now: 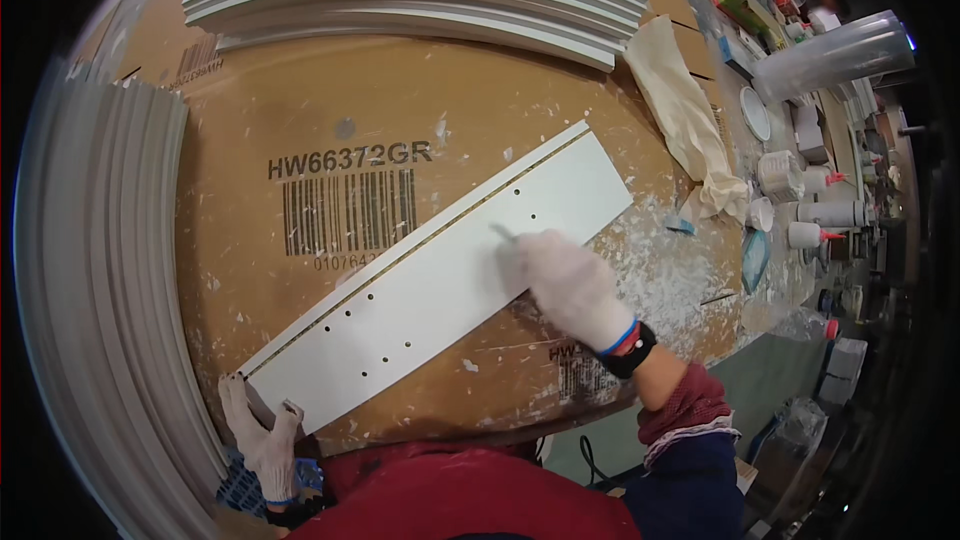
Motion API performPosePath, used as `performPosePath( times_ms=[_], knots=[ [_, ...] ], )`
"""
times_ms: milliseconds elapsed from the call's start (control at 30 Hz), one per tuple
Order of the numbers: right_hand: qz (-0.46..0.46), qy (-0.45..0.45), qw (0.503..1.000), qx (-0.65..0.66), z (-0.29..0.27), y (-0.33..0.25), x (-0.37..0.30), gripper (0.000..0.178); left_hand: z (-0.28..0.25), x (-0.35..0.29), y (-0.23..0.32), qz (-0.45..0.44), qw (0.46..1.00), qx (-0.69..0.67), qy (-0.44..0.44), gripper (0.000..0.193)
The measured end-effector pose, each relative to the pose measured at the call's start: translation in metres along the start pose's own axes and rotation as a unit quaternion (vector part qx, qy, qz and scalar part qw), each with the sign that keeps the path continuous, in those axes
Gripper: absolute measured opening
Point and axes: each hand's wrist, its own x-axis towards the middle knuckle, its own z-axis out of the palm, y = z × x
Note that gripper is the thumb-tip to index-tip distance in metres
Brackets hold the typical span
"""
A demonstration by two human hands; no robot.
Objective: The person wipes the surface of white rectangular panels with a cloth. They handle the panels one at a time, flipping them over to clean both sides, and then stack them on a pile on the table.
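Observation:
A long white panel (440, 270) lies slantwise across the cardboard, with a narrow groove along its far edge and several small dark holes in its face. At its near-left end my left hand (265, 440), in a white knitted glove, grips the corner, thumb and fingers on either side. My right hand (572, 285), also gloved and with a black band at the wrist, is closed over the right half of the panel. From its fingers juts a small thin grey tip (502, 232), slightly blurred; the rest of that tool is hidden in my fist.
Brown cardboard (225, 280) covers the table, with white flakes (660, 280) at right. White panels are stacked at the back (420, 10) and on the left (110, 270). Crumpled paper (690, 110), a blue scrap (680, 226), bottles (808, 235) and a plastic film roll (835, 55) lie rightward.

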Motion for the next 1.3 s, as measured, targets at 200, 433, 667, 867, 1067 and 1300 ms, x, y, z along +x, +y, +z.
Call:
performPosePath(
  times_ms=[200, 433, 667, 867, 1067, 1300],
  knots=[
    [0.278, 0.062, 0.942, -0.177, -0.049, 0.104, -0.002, 0.011, 0.001, 0.003, -0.009, 0.015, 1.0, -0.002, -0.005, 0.068],
    [-0.037, -0.084, 0.995, -0.046, 0.008, -0.02, -0.01, 0.008, -0.001, 0.001, -0.006, -0.007, 0.999, -0.032, -0.03, 0.073],
    [0.235, 0.078, 0.953, -0.176, -0.046, 0.101, 0.007, 0.016, 0.004, 0.0, -0.019, 0.009, 0.999, -0.018, -0.028, 0.076],
    [-0.111, 0.135, 0.984, -0.019, -0.017, 0.025, 0.009, 0.016, 0.0, 0.001, -0.01, -0.003, 0.998, -0.046, -0.032, 0.076],
    [0.045, 0.095, 0.989, -0.105, 0.0, 0.042, 0.004, 0.015, 0.003, -0.002, -0.013, 0.015, 1.0, -0.027, 0.0, 0.069],
    [0.201, 0.112, 0.966, -0.119, -0.042, 0.09, 0.002, 0.018, 0.002, -0.002, -0.014, -0.004, 0.998, -0.055, -0.016, 0.075]
  ],
)
